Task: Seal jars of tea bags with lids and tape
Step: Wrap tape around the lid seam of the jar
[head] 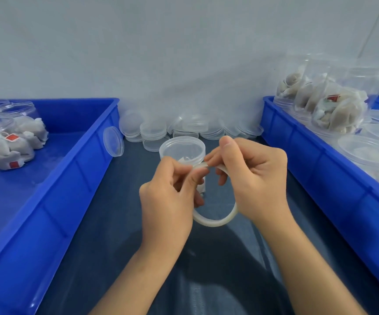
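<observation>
Both hands pinching tape, bins flanking.

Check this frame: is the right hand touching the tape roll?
Touching. The head view shows the right hand with its fingers curled round the top of the tape roll, while the left hand pinches the tape's loose end.

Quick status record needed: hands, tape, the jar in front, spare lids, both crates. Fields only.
left hand: pinches the tape's free end
right hand: grips the translucent tape roll
clear lidded plastic jar: upright behind the hands, lid on
loose clear lids: piled at the wall
left blue plastic crate: open jars of tea bags
right blue plastic crate: lidded jars, some stacked
</observation>
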The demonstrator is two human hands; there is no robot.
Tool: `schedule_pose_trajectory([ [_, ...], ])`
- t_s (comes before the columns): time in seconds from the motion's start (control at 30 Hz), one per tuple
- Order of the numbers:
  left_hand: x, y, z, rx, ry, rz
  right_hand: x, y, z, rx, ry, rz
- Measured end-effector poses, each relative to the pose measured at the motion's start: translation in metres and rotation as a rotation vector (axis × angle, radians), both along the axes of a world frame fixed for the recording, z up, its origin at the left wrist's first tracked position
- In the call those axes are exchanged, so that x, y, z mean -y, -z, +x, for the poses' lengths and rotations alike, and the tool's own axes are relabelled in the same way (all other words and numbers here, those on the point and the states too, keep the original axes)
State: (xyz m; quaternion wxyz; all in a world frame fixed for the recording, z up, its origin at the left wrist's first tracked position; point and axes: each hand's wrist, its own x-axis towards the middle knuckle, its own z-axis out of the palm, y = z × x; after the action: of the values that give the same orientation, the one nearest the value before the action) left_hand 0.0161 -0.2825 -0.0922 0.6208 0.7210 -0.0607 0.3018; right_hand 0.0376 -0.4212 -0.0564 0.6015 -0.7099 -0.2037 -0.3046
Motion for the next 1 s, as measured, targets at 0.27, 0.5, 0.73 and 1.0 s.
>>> schedule_pose_trajectory([
  [0.27,-0.0018,0.0053,0.0034,-0.061,0.063,-0.005,0.0053,-0.0035,0.0028,-0.140,-0.204,-0.009],
  [0.5,-0.0012,0.0080,0.0037,-0.062,0.093,0.038,0.0038,-0.0011,0.0037,-0.144,-0.199,0.002],
  [0.73,-0.0005,0.0095,0.0066,-0.073,0.083,0.014,0.0004,0.0025,0.0041,-0.071,-0.139,0.066],
  [1.0,-0.0024,0.0100,0.0071,-0.083,0.078,0.030,0.0005,0.0047,0.0049,-0.064,-0.067,0.043],
])
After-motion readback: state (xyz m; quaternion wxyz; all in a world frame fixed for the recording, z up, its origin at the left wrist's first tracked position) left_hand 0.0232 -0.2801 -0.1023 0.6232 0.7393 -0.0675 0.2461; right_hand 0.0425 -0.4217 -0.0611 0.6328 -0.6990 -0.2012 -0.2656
